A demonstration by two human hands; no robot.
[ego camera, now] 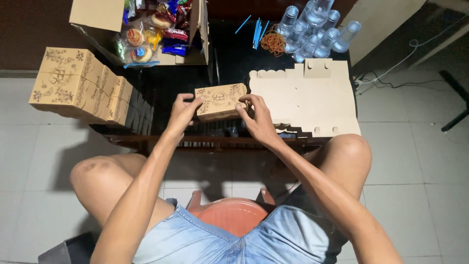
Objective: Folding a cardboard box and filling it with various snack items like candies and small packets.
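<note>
A small brown cardboard box (221, 100) with dark floral print is held over the near edge of a dark low table (229, 63). My left hand (183, 111) grips its left side, fingers on the top corner. My right hand (256, 117) grips its right side. To the right lies a stack of flat, unfolded box blanks (308, 98) of the same cardboard. At the left stands a pile of several folded printed boxes (78, 83).
An open carton (146, 29) of wrapped snacks sits at the back left. Sealed plastic water cups (317, 27), blue straws (256, 29) and rubber bands (273, 43) lie at the back. I sit on a red plastic stool (232, 215) on a tiled floor; cables (391, 68) run at the right.
</note>
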